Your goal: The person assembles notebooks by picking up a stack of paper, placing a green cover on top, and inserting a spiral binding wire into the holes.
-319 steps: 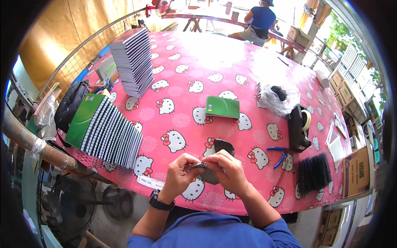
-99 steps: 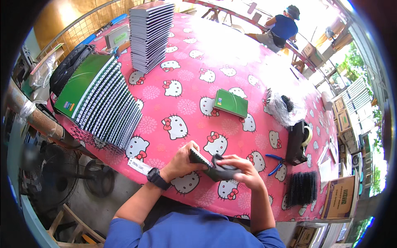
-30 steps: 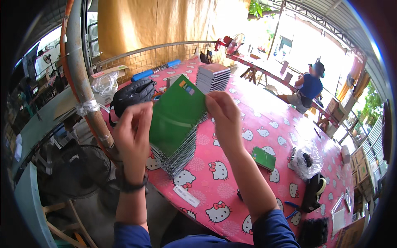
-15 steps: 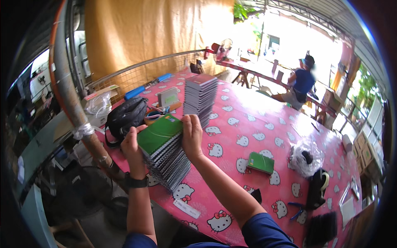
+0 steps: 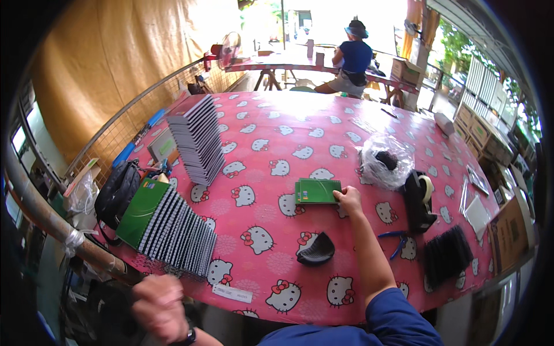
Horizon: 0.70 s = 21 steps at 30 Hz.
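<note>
Right hand (image 5: 348, 199) stretched out across the pink cartoon-cat tablecloth (image 5: 300, 124), fingers curled onto the right edge of the small green booklet (image 5: 317, 191), thumb side tucked against its lower corner; booklet lying flat near the middle of the table. Left hand (image 5: 158, 304) down low at the near table edge, blurred, fingers loosely curled, holding nothing that can be made out, watch on the wrist. Just below the booklet, a curved black binding comb (image 5: 315, 251) resting on the cloth. To the left, a leaning row of green-covered notebooks (image 5: 167, 226) fanned along the table edge, and beyond it a tall slanted stack of grey notebooks (image 5: 197, 138). Black bag (image 5: 117, 192) wedged beside the rail at the far left. On the right, a clear plastic bag (image 5: 385, 161) with something dark inside, a black tape dispenser (image 5: 418, 199), blue-handled pliers (image 5: 395, 241), and a bundle of black combs (image 5: 447, 254). At the far table, another person (image 5: 349, 57) seated with back turned.
</note>
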Available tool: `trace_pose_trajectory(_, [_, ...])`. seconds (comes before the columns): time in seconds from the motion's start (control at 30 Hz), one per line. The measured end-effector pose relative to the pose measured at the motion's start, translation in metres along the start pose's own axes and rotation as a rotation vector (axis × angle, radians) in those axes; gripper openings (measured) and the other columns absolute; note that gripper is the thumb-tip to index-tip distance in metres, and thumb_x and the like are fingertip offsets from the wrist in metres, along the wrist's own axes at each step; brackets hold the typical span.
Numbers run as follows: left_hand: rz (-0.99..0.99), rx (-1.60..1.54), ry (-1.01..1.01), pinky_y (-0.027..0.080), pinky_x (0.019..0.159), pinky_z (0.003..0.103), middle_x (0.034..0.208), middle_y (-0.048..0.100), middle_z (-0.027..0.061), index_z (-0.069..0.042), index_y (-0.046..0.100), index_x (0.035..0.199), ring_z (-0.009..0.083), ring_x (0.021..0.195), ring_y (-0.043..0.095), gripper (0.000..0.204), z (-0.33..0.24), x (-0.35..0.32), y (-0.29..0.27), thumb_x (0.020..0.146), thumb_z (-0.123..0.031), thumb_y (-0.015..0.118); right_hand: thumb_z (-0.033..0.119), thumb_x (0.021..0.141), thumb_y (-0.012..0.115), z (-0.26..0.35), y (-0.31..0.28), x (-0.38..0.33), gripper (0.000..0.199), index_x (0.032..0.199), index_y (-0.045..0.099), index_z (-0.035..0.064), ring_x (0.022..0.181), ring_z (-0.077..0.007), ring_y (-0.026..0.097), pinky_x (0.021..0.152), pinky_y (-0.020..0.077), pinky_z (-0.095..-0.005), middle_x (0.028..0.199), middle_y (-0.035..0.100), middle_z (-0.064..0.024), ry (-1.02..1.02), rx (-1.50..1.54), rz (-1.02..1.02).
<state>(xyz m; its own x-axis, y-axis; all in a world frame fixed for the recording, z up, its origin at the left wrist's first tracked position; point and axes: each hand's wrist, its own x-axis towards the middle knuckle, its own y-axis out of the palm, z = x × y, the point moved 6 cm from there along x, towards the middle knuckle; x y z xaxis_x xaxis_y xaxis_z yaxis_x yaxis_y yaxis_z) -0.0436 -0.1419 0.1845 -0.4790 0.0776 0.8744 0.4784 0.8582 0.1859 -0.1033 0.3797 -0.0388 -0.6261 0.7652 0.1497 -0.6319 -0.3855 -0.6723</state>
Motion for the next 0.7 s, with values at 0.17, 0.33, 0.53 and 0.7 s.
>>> trace_pose_trajectory(0.17, [0.344,0.176,-0.268,0.047,0.084,0.039,0.103,0.061,0.0135,-0.005,0.066,0.097,0.0266,0.099,0.057,0.031,0.064,-0.003,0.105,0.077,-0.027,0.072,0.010,0.076,0.073,0.018,-0.057,-0.037,0.019,0.082,0.058,-0.0005,0.065,-0.0132,0.057,0.059,0.0477,-0.0287,0.071,0.062,-0.0062,-0.040,0.433,-0.005])
trace_pose_trajectory(0.33, [0.569,0.899,-0.053,0.030,0.105,0.045,0.103,0.060,0.0132,-0.003,0.060,0.111,0.0299,0.104,0.056,0.035,0.097,-0.025,0.171,0.080,-0.017,0.066,-0.006,0.074,0.071,0.077,-0.084,-0.178,0.026,0.091,0.055,0.0021,0.078,-0.0077,0.057,0.069,0.0501,-0.0249,0.083,0.059,-0.0011,-0.333,0.677,0.291])
trace_pose_trajectory(0.53, [0.910,0.619,-0.324,0.038,0.083,0.039,0.085,0.059,0.0070,-0.009,0.064,0.107,0.0250,0.083,0.056,0.028,0.133,-0.099,0.188,0.079,-0.004,0.060,0.010,0.080,0.070,0.040,-0.105,-0.240,0.016,0.089,0.060,0.0023,0.072,-0.0162,0.059,0.066,0.0483,-0.0305,0.077,0.061,-0.0081,-0.224,0.550,0.487])
trace_pose_trajectory(0.7, [0.874,0.781,-0.225,0.036,0.077,0.035,0.080,0.057,0.0035,-0.011,0.065,0.098,0.0214,0.078,0.054,0.022,0.143,-0.110,0.170,0.077,-0.007,0.062,0.011,0.082,0.064,-0.053,-0.208,-0.205,0.012,0.088,0.065,0.0011,0.074,-0.0267,0.064,0.066,0.0504,-0.0349,0.081,0.064,-0.0149,-0.104,0.128,-0.219])
